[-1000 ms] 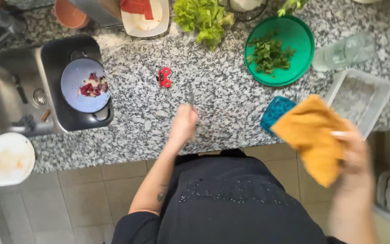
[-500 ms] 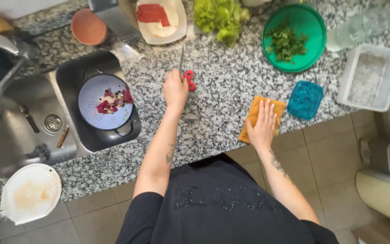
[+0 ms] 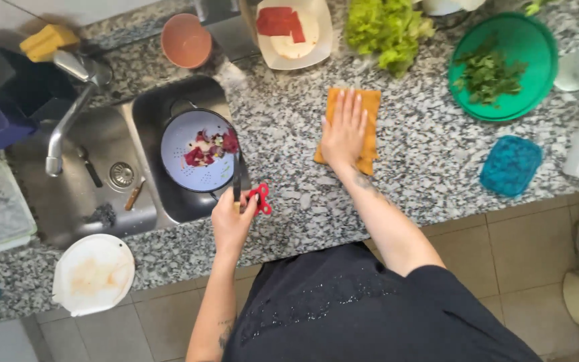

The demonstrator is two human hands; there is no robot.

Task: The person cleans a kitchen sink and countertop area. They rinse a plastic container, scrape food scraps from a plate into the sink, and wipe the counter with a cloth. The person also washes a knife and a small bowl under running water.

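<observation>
While the right hand lies flat on the orange cloth, lettuce and green plate crowd beyond; left hand grips a knife and red peels at the sink edge; worktop rightward stays open.

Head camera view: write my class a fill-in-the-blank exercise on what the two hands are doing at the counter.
1. The right hand lies flat on an orange ____ on the granite counter.
2. The left hand holds a knife and a small ____ scrap.
3. The colander with red scraps sits in the ____.
4. Chopped herbs lie on a round ____ board.

Missing words: cloth; red; sink; green
</observation>
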